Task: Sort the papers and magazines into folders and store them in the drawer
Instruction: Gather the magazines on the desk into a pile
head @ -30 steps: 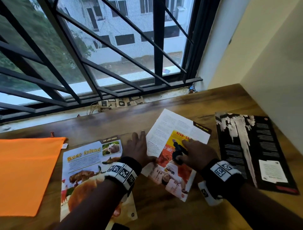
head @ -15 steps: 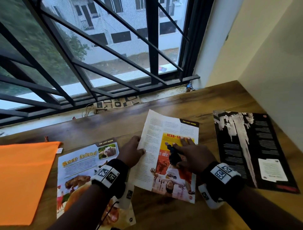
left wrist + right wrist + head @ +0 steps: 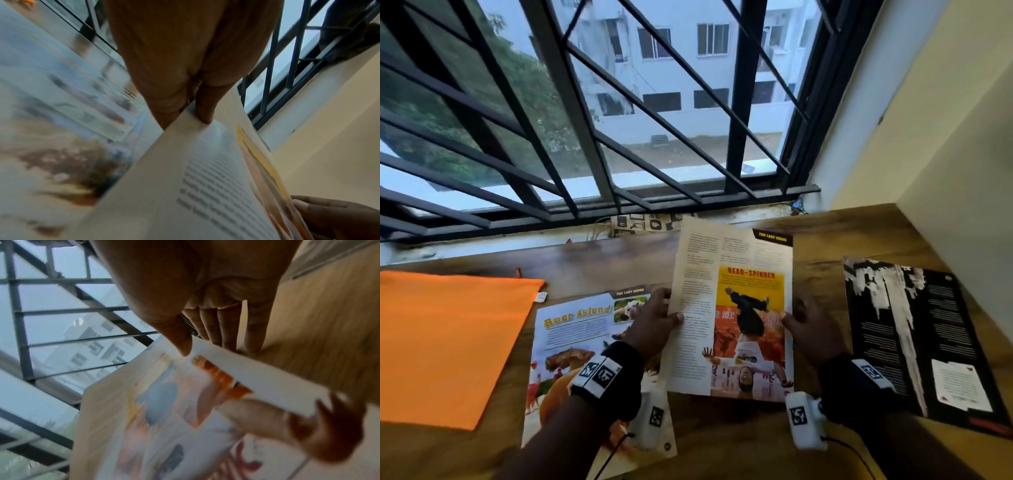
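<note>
A magazine page headed "Head-Spinner" [image 3: 736, 308] is lifted off the wooden desk, tilted up toward me. My left hand [image 3: 657, 318] pinches its left edge, thumb on top [image 3: 203, 112]. My right hand [image 3: 804, 322] pinches its right edge, thumb on the printed face [image 3: 183, 344] and fingers behind. A "Bear Island" page [image 3: 575, 339] lies flat under my left wrist. A black page with white streaks [image 3: 914, 329] lies at the right. An orange folder [image 3: 445, 339] lies at the far left.
The wooden desk [image 3: 722, 442] runs under a barred window [image 3: 619, 137]. A cream wall [image 3: 945, 171] closes off the right side. A patterned strip of paper [image 3: 647, 222] lies on the sill behind the held page.
Both hands took the Head-Spinner page by its edges and raised it off the desk, turning it square to me. My view tilted upward.
</note>
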Tool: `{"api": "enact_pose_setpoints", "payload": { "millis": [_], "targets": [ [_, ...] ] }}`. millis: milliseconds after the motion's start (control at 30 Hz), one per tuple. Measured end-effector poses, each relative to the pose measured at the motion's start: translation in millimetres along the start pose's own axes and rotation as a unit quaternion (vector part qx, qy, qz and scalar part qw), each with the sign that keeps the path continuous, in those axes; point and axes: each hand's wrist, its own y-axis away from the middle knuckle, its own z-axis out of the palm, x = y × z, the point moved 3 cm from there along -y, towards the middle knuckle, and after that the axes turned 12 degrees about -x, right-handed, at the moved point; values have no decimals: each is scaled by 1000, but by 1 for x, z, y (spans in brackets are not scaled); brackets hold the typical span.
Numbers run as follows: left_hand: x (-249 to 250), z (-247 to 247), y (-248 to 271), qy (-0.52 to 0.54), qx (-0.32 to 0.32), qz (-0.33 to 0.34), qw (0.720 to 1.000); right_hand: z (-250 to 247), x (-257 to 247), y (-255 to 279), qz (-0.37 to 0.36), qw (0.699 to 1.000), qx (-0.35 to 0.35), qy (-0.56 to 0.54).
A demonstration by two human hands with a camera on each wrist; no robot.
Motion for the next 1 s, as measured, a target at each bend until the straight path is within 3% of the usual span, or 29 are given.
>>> {"api": "enact_pose_setpoints", "payload": {
  "millis": [167,333,467,633,733,867,1000],
  "targets": [
    [-8,-20,37,61,32,32,997,21,-31,15,-25,991,-10,-133],
    [-33,-56,85,55,33,26,998,66,-60,39,-69,992,-1,-109],
    [-63,-85,125,31,32,2,999,115,-71,48,-42,994,-51,-88],
    [-106,-114,158,-75,44,-15,996,168,-87,58,-31,995,-82,-46],
    [-123,-126,172,-221,78,-31,972,190,-100,66,-37,997,-73,1],
    [-130,-127,177,-350,52,-90,931,205,-106,70,-29,992,-39,114],
    [-138,-128,176,-386,54,-117,913,214,-104,67,-20,973,-16,228]
  ]
}}
